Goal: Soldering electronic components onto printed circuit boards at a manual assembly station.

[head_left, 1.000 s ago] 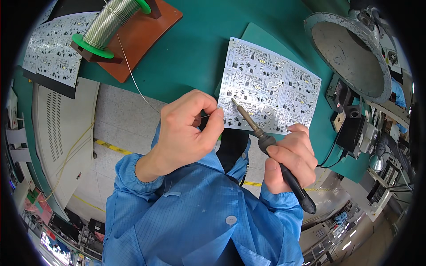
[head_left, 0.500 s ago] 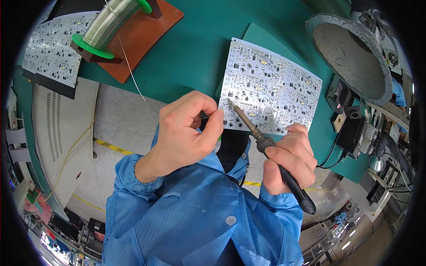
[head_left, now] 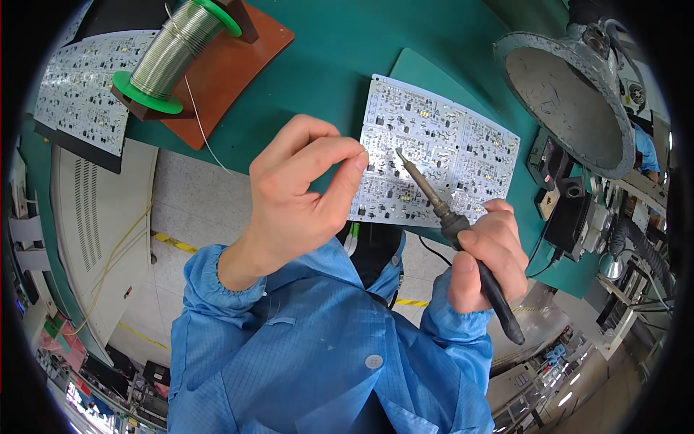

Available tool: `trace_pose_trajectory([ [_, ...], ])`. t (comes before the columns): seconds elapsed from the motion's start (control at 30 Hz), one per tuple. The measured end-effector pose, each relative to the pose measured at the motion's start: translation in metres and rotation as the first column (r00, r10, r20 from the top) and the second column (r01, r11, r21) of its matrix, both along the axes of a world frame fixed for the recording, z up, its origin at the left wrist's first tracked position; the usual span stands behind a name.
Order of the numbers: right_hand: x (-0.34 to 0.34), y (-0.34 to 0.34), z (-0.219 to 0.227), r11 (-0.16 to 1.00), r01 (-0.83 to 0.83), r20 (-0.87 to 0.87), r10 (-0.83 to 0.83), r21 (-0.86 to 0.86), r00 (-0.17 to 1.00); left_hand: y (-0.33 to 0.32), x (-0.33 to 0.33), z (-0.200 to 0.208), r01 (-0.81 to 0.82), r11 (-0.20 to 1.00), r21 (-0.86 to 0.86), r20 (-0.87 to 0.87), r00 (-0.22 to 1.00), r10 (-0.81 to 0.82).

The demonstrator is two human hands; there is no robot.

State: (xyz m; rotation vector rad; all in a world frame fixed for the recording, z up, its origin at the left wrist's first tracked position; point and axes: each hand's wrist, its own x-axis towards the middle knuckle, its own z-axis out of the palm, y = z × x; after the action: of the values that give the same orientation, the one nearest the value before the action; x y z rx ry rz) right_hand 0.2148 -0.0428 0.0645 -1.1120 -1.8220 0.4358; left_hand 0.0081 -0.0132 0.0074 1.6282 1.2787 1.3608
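My left hand (head_left: 300, 192) is closed in a pinch, thumb and forefinger together over the left edge of a white circuit board (head_left: 481, 163). Thin solder wire (head_left: 194, 101) trails from the spool toward this hand; the bit between the fingertips is too fine to make out. My right hand (head_left: 495, 257) grips the black handle of a soldering iron (head_left: 426, 186). Its metal tip points up and left over the board's middle left part; whether it touches cannot be told. Rows of small components cover the board, which lies on the green mat, partly over a green sheet (head_left: 408, 65).
A solder spool (head_left: 170, 58) with green flanges sits on a brown stand (head_left: 246, 65) at far left. More boards (head_left: 83, 94) lie beyond it. On the right are a grey fume hood (head_left: 567, 101) and a black device (head_left: 571, 220) with a cable.
Both hands have shifted farther over the board. The iron's tip has moved right and away from my left fingertips. The view has also shifted slightly.
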Motion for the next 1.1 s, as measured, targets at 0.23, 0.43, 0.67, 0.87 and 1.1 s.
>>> trace_pose_trajectory([
  [0.23, -0.005, 0.010, -0.002, 1.000, 0.003, 0.055, -0.003, -0.009, 0.998, 0.008, 0.009, -0.002, -0.078, 0.997, -0.027, 0.026, 0.997, 0.078],
  [0.43, -0.009, 0.016, -0.004, 1.000, -0.018, 0.069, 0.020, -0.019, 0.997, 0.008, 0.010, -0.007, -0.052, 0.999, 0.004, 0.069, 0.996, 0.052],
  [0.67, -0.009, 0.018, -0.004, 1.000, -0.012, 0.077, 0.012, -0.011, 0.997, 0.008, 0.008, -0.005, -0.048, 0.999, 0.006, 0.069, 0.997, 0.048],
  [0.87, -0.007, 0.017, -0.001, 1.000, 0.020, 0.046, -0.019, -0.022, 0.999, 0.005, 0.000, 0.000, -0.096, 0.995, -0.020, 0.011, 0.995, 0.096],
  [1.1, -0.010, 0.014, -0.005, 0.999, -0.013, -0.024, 0.012, -0.033, 1.000, 0.004, -0.001, -0.001, -0.098, 0.995, -0.026, 0.009, 0.995, 0.098],
])
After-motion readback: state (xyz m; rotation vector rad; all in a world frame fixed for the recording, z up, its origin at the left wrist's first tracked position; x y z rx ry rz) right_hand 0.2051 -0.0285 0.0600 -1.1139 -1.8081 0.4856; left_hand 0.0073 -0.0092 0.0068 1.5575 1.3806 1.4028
